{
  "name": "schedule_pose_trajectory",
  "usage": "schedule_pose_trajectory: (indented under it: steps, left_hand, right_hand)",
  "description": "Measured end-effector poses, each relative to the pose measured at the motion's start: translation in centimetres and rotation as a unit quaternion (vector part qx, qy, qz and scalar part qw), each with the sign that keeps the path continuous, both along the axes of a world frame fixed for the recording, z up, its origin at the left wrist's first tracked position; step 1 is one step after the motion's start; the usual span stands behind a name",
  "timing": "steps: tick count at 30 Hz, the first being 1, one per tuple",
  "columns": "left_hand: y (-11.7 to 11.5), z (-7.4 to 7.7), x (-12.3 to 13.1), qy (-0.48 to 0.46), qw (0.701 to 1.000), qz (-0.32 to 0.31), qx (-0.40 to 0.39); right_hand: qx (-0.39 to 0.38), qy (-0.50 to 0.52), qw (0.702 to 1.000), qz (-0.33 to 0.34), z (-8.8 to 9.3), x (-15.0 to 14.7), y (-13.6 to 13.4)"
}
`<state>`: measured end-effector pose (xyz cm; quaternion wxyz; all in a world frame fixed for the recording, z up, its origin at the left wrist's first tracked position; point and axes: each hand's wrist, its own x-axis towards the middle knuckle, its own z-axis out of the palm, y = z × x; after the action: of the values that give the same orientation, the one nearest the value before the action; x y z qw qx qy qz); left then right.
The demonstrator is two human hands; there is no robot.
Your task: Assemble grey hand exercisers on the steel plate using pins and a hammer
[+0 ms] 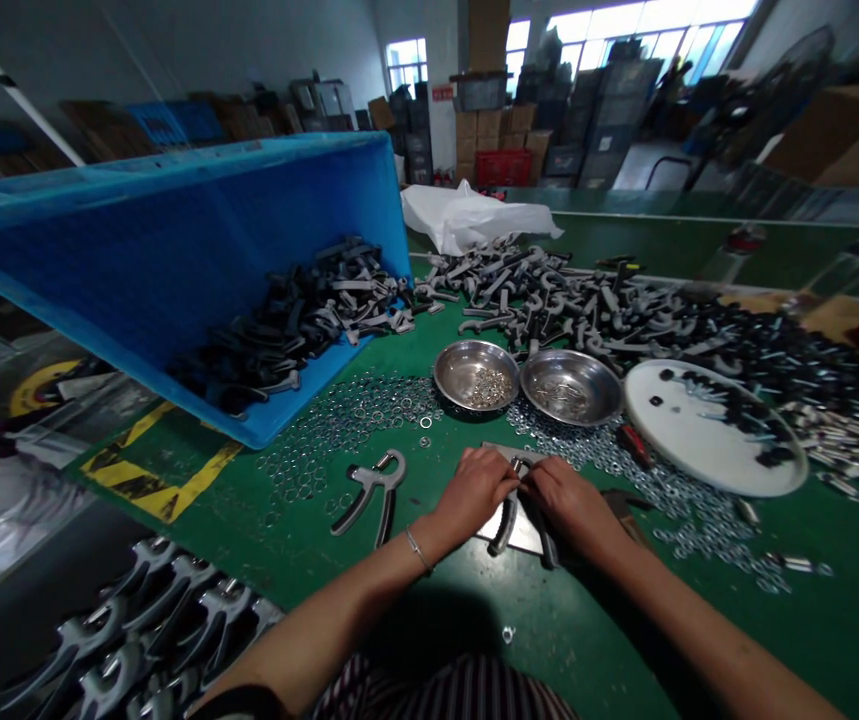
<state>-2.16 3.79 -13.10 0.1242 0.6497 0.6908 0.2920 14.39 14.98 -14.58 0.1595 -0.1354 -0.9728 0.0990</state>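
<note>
My left hand (474,490) and my right hand (568,500) meet over a grey hand-grip part (508,515) that lies on a small metal plate (523,535) on the green table. Both hands are closed around the part's top end, fingers pinched together. A finished grey hand grip (370,490) lies on the table just left of my left hand. Small washers or nuts (339,430) are scattered around the hands.
Two steel bowls (475,372) (571,385) with small rings stand behind the hands. A white round tray (706,430) sits at right. A tipped blue crate (174,260) spills dark handles. A large heap of grey parts (549,290) lies behind. Assembled grips (151,630) are piled at lower left.
</note>
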Motion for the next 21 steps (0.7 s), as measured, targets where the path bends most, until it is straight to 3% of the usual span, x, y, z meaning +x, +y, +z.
schedule_pose_trajectory:
  steps: [9, 14, 18, 21]
  left_hand:
    - [0.0, -1.9, 0.9, 0.042, 0.999, 0.021, 0.026]
    - [0.1, -3.3, 1.3, 0.100, 0.992, 0.002, 0.080]
    - [-1.1, -4.0, 1.1, 0.130, 0.984, -0.038, 0.117]
    - [-2.5, -3.7, 0.9, 0.185, 0.976, -0.069, 0.088]
  right_hand:
    - [0.116, 0.046, 0.992, 0.020, -0.1, 1.3, -1.4]
    - [0.195, -0.015, 0.979, 0.058, -0.5, 3.4, -1.8]
    - [0.201, -0.023, 0.979, 0.026, -0.8, 3.4, -2.2]
    - [0.140, -0.038, 0.989, 0.028, -0.2, 3.3, -2.5]
